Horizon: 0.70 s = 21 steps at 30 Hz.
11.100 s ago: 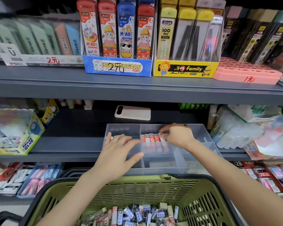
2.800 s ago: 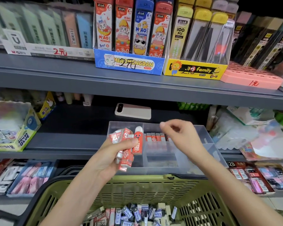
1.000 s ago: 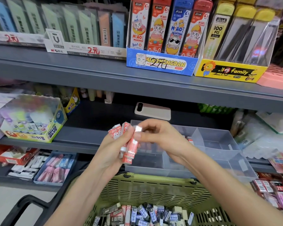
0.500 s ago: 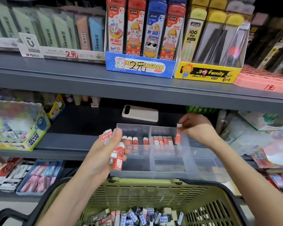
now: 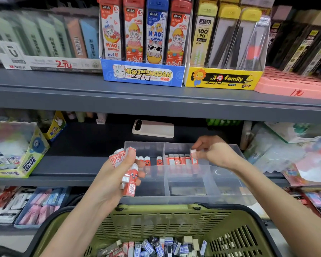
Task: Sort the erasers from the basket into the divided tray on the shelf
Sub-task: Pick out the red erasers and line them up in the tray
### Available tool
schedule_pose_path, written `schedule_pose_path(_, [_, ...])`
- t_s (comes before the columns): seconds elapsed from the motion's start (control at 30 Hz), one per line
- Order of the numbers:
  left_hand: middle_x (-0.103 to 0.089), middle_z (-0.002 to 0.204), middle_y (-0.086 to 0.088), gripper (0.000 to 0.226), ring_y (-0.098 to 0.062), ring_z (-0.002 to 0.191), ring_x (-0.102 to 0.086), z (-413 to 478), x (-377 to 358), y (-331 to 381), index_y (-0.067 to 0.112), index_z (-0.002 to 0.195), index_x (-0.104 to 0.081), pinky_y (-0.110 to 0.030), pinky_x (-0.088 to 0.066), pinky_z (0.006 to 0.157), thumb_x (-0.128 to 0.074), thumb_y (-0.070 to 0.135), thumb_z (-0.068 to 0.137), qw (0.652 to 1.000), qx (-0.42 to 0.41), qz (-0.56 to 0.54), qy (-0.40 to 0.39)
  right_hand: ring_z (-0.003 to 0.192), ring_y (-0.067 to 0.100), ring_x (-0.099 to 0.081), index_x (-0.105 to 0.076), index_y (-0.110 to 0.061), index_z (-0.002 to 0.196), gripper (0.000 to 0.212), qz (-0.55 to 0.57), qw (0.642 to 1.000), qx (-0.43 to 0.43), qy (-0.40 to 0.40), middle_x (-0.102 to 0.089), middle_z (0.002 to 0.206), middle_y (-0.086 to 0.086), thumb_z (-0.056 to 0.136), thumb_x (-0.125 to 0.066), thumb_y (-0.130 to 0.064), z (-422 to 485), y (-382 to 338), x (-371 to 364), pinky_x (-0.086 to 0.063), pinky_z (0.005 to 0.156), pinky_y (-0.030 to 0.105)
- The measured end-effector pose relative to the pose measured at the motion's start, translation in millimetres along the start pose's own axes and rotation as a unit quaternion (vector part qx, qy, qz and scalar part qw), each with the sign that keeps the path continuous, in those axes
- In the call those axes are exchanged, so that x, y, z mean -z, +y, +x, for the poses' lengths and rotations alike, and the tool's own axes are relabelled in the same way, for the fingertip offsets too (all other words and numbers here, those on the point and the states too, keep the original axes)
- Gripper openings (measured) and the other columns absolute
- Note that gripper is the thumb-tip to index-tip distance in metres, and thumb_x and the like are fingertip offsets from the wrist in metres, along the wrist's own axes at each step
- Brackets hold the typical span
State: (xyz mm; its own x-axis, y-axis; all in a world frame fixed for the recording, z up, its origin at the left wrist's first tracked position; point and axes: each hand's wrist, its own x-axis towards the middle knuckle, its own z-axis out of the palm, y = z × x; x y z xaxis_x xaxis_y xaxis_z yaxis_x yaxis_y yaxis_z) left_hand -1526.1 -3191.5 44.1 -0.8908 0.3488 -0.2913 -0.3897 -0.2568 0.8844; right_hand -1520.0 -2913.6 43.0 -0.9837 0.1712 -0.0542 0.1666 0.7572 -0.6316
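Right hand (image 5: 216, 154): a second ago at the left hand's bundle, drawing off one piece; now over the rear middle compartment of the divided tray (image 5: 228, 198), thumb and fingertips pinching a red-and-white eraser (image 5: 193, 157) upright against the right end of the row (image 5: 177, 160) standing there; judged placed but not yet let go, one more piece nearly sorted; left hand (image 5: 117, 179): fingers curled round a bundle of erasers (image 5: 131, 184), just in front of the tray's left side, as before; rear left compartment: a few face-printed erasers (image 5: 146, 161), upright; front compartments: contents unclear through the hazy wall; basket (image 5: 156, 217), green, below the tray: loose erasers (image 5: 156, 246) in quantity, so most of the sorting is judged still to come; shelf (image 5: 72, 164), grey, bears the tray; phone (image 5: 153, 129) flat behind it; glue box (image 5: 26, 156) to the left; upper shelf (image 5: 82, 97) with boxed pencil leads (image 5: 143, 75); shop aisle, stock on every level
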Motion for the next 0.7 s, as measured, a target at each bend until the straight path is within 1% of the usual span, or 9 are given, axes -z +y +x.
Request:
schedule_pose_path(0.1, [-0.069, 0.073, -0.009, 0.047, -0.014, 0.056, -0.064, -0.3, -1.2, -2.2, 0.010, 0.087, -0.064, -0.022, -0.048, 0.043, -0.071, 0.047, 0.059, 1.000, 0.003, -0.002, -0.008, 0.073, 0.012, -0.061, -0.059, -0.029, 0.070, 0.021, 0.020, 1.000, -0.002, 0.011, -0.065, 0.076, -0.007, 0.074, -0.078, -0.021, 0.8, 4.9, -1.4, -0.043, 0.062, 0.020])
schedule_pose_path(0.17, [-0.069, 0.073, -0.009, 0.045, -0.014, 0.055, -0.064, -0.4, -1.5, -3.4, 0.011, 0.085, -0.065, -0.022, -0.048, 0.043, -0.071, 0.048, 0.059, 1.000, 0.001, 0.000, -0.009, 0.071, 0.012, -0.060, -0.059, -0.027, 0.069, 0.023, 0.056, 0.998, -0.009, 0.029, -0.064, 0.073, -0.006, 0.073, -0.079, -0.018, 0.8, 7.8, -3.2, -0.046, 0.065, 0.022])
schedule_pose_path(0.3, [-0.070, 0.073, -0.009, 0.047, -0.014, 0.055, -0.064, 0.7, -2.1, -3.8, 0.011, 0.087, -0.064, -0.022, -0.048, 0.043, -0.071, 0.048, 0.059, 1.000, -0.003, 0.004, -0.009, 0.069, 0.013, -0.062, -0.060, -0.021, 0.069, 0.023, 0.132, 0.987, -0.043, 0.075, -0.066, 0.071, -0.002, 0.073, -0.079, -0.009, -2.1, 15.1, -10.0, -0.047, 0.068, 0.026])
schedule_pose_path(0.4, [-0.069, 0.073, -0.009, 0.051, -0.014, 0.055, -0.063, 1.9, -4.0, -3.7, 0.011, 0.091, -0.062, -0.022, -0.048, 0.043, -0.072, 0.048, 0.056, 1.000, -0.003, 0.005, -0.014, 0.075, 0.016, -0.065, -0.060, -0.023, 0.068, 0.021, 0.106, 0.992, -0.040, 0.056, -0.068, 0.073, -0.003, 0.073, -0.079, -0.015, -5.7, 17.4, -12.2, -0.050, 0.071, 0.026])
schedule_pose_path(0.47, [-0.069, 0.072, -0.008, 0.050, -0.014, 0.054, -0.063, 2.7, -6.0, -4.1, 0.012, 0.090, -0.061, -0.022, -0.048, 0.043, -0.072, 0.048, 0.056, 1.000, -0.003, 0.003, -0.016, 0.077, 0.014, -0.064, -0.060, -0.026, 0.067, 0.020, 0.026, 0.999, -0.021, 0.024, -0.067, 0.074, -0.007, 0.073, -0.079, -0.022, -5.6, 15.7, -8.1, -0.047, 0.071, 0.025])
schedule_pose_path(0.53, [-0.069, 0.071, -0.008, 0.048, -0.014, 0.054, -0.062, 3.7, -8.0, -4.6, 0.012, 0.089, -0.061, -0.022, -0.047, 0.042, -0.072, 0.047, 0.057, 1.000, -0.001, 0.000, -0.017, 0.082, 0.011, -0.053, -0.064, -0.027, 0.074, 0.013, -0.123, 0.992, 0.007, 0.022, -0.060, 0.075, -0.011, 0.074, -0.076, -0.033, -1.1, 10.6, -0.3, -0.038, 0.071, 0.023])
schedule_pose_path(0.6, [-0.069, 0.071, -0.007, 0.049, -0.015, 0.054, -0.062, 4.3, -9.5, -5.0, 0.012, 0.090, -0.060, -0.022, -0.047, 0.042, -0.073, 0.047, 0.057, 1.000, 0.001, 0.002, -0.012, 0.094, 0.012, -0.043, -0.071, -0.029, 0.089, 0.015, -0.281, 0.958, 0.048, 0.030, -0.058, 0.082, -0.014, 0.080, -0.068, -0.041, 5.1, 2.4, 3.7, -0.031, 0.079, 0.023])
schedule_pose_path(0.67, [-0.069, 0.071, -0.007, 0.049, -0.014, 0.053, -0.063, 4.7, -9.9, -5.3, 0.012, 0.091, -0.060, -0.022, -0.047, 0.042, -0.072, 0.046, 0.057, 1.000, 0.000, 0.004, -0.009, 0.110, 0.017, -0.040, -0.070, -0.032, 0.101, 0.023, -0.390, 0.917, 0.086, 0.004, -0.059, 0.105, -0.011, 0.087, -0.055, -0.043, 11.2, -3.8, 0.0, -0.028, 0.094, 0.026])
schedule_pose_path(0.7, [-0.069, 0.070, -0.007, 0.048, -0.014, 0.053, -0.063, 4.7, -9.8, -5.3, 0.012, 0.091, -0.060, -0.022, -0.047, 0.042, -0.072, 0.046, 0.058, 1.000, 0.000, 0.003, -0.009, 0.114, 0.019, -0.039, -0.069, -0.032, 0.105, 0.027, -0.423, 0.901, 0.098, -0.010, -0.056, 0.112, -0.008, 0.089, -0.050, -0.044, 13.2, -6.2, -3.1, -0.028, 0.097, 0.029])
